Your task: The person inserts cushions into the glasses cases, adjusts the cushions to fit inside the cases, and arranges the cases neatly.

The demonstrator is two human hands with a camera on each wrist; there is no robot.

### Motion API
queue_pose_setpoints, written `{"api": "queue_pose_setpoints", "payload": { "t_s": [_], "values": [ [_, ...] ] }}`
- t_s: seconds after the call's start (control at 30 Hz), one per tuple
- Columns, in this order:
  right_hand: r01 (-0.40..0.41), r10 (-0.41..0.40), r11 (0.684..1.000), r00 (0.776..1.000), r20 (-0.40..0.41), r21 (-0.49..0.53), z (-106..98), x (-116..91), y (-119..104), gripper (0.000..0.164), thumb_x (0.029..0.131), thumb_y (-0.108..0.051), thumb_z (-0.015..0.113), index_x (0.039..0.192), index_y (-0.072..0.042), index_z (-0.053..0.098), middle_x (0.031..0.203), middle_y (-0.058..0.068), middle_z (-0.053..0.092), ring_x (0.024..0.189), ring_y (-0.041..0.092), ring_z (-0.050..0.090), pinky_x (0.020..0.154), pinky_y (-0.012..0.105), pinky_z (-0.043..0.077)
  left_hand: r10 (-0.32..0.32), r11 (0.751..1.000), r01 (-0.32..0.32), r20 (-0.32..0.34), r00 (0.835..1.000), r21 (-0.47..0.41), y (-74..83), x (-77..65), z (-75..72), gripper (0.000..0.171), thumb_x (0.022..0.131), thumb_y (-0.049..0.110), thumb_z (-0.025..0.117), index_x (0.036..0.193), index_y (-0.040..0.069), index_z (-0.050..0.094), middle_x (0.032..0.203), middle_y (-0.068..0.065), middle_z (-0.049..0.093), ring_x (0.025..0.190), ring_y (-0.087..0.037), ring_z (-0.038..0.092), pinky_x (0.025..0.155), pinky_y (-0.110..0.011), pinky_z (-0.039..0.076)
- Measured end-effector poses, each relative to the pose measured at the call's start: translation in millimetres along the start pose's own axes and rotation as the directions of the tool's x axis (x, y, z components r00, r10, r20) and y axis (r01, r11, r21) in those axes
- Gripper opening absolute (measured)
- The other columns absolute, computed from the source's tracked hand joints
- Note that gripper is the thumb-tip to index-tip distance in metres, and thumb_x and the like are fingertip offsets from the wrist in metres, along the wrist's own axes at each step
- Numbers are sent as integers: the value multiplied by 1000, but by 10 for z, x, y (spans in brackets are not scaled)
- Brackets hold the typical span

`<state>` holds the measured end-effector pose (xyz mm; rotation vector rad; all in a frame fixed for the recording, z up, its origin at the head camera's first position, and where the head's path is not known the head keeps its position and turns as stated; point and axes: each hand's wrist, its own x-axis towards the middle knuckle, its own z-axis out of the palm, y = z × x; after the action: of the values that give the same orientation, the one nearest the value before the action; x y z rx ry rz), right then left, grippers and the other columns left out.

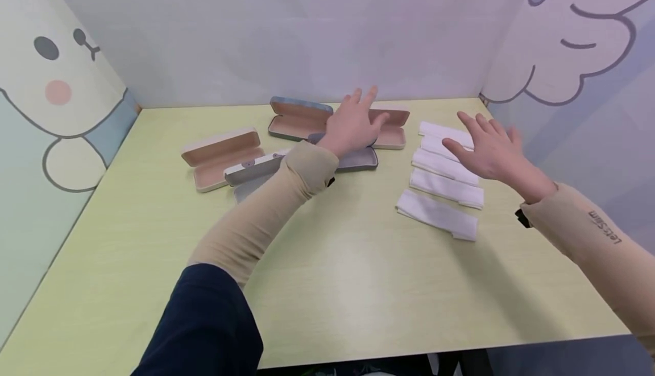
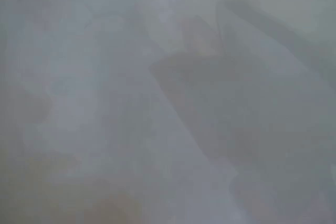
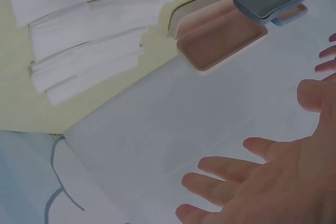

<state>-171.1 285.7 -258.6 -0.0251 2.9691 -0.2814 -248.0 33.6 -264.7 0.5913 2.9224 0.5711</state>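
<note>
My left hand (image 1: 353, 127) reaches out over the glasses cases, its fingers spread and holding nothing. Partly hidden beneath it lies an opened grey-lined case (image 1: 358, 161). Around it stand other opened cases: a blue-lidded one (image 1: 299, 127), a pink-lined one (image 1: 391, 136) at right, a white-lidded one (image 1: 254, 166) half behind my sleeve, and another pink-lined one (image 1: 227, 166) at left. My right hand (image 1: 488, 151), also with spread fingers, is held beside a column of folded white cloths (image 1: 445, 185). In the right wrist view that hand (image 3: 262, 177) is empty, palm showing.
The pale yellow-green table (image 1: 317, 296) meets a light back wall (image 1: 307, 40). Cartoon-printed side walls (image 1: 56, 74) flank it on both sides. The left wrist view is hazy, with only vague grey shapes.
</note>
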Motion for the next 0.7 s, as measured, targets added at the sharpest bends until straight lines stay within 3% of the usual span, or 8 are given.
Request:
{"api": "queue_pose_setpoints", "payload": {
  "t_s": [0.3, 0.5, 0.63, 0.7],
  "values": [
    [-10, 10, 1000, 1000, -5, 2, 122, -136, 166, 82, 94, -64, 26, 153, -13, 3, 153, 35, 8, 136, 57, 7, 104, 72, 3, 55, 998, -55, 10, 998, 12, 164, -5, 164, 63, 98, 52, 32, 153, 30, 8, 160, -5, 17, 147, -26, 20, 113, -48, 33],
    [1, -1, 1000, 1000, -2, 2, 190, -205, 236, 82, 95, -62, 28, 152, -5, 11, 151, 36, 11, 136, 58, 9, 103, 73, 8, 125, 991, -126, 14, 992, 41, 216, -12, 256, 61, 99, 48, 34, 153, 25, 15, 159, -5, 21, 147, -23, 21, 116, -38, 31],
    [11, -11, 1000, 1000, -17, 21, 230, -249, 288, 80, 96, -58, 31, 150, -1, 14, 149, 38, 14, 134, 59, 13, 103, 72, 13, 239, 963, -242, 35, 970, 123, 223, 5, 339, 49, 101, 42, 35, 143, 18, 40, 158, 0, 24, 147, -19, 21, 119, -33, 23],
    [18, -17, 1000, 999, -30, 23, 247, -273, 312, 80, 97, -56, 32, 149, 1, 15, 148, 39, 19, 132, 59, 18, 103, 71, 16, 264, 956, -268, 47, 963, 124, 229, 11, 388, 48, 101, 40, 36, 142, 17, 42, 158, 0, 24, 147, -20, 22, 120, -34, 21]
  ]
}}
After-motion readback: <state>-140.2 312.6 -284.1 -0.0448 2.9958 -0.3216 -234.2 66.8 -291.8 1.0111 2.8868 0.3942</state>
